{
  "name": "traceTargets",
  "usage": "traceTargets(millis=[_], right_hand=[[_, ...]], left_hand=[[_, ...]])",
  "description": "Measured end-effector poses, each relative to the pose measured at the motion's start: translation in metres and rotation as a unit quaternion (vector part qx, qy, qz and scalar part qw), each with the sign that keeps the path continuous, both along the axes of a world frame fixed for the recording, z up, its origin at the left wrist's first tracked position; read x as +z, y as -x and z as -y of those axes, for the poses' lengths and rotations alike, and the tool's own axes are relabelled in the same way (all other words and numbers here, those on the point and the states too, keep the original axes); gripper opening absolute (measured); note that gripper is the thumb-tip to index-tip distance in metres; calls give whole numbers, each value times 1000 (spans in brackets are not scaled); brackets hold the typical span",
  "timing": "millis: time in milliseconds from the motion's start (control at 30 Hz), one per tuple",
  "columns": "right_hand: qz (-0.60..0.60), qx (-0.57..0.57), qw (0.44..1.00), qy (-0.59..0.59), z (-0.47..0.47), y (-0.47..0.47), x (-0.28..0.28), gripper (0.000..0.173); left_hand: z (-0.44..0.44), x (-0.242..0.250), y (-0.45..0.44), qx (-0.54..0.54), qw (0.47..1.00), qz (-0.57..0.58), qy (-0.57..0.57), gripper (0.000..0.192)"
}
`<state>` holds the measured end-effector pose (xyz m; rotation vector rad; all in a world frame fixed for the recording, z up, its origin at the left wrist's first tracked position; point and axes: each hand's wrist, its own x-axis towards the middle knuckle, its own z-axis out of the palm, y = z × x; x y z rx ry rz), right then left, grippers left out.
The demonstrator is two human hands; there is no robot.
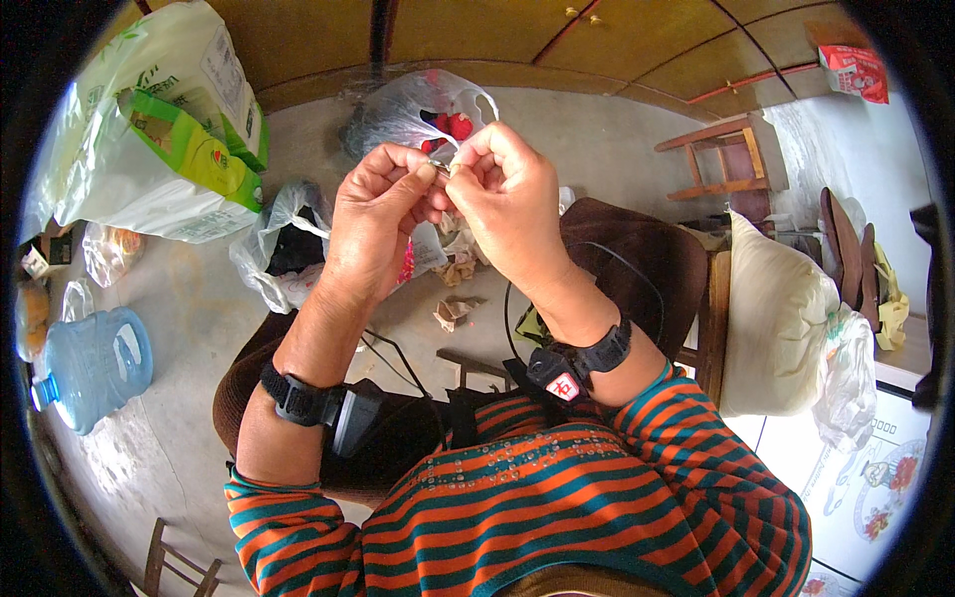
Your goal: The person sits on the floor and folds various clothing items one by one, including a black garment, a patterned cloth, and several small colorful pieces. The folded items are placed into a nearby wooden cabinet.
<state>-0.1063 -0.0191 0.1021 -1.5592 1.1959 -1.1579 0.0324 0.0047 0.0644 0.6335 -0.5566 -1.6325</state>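
My left hand (384,205) and my right hand (503,190) meet above the floor. Between the fingertips of both is a small shiny metal piece (439,164), too small to name. Bright pink-red beads or cord (406,263) hang below my left hand. Just beyond my hands stands a clear plastic bag (388,104) with red knitted or fuzzy balls (459,125) in it. Left of my left forearm lies another clear bag (250,261) with something black inside.
Crumpled brown scraps (453,312) lie on the floor between my knees. Large white-green bags (171,164) and a blue water jug (97,366) are at the left. At the right are a wooden stool (690,168) and a stuffed cream sack (776,321). Cabinets (462,33) line the far side.
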Motion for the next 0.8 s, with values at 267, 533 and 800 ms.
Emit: traceTargets(millis=[267,533,800], right_hand=[[-123,5,987,103,6,2,-2,15],[-147,-31,986,78,3,1,2,16],[-115,-27,989,88,6,-1,-5,16]], left_hand=[[1,-4,3,42,999,30,-8,2],[0,-4,8,39,999,4,-20,3],[3,-10,4,17,999,-27,-12,2]])
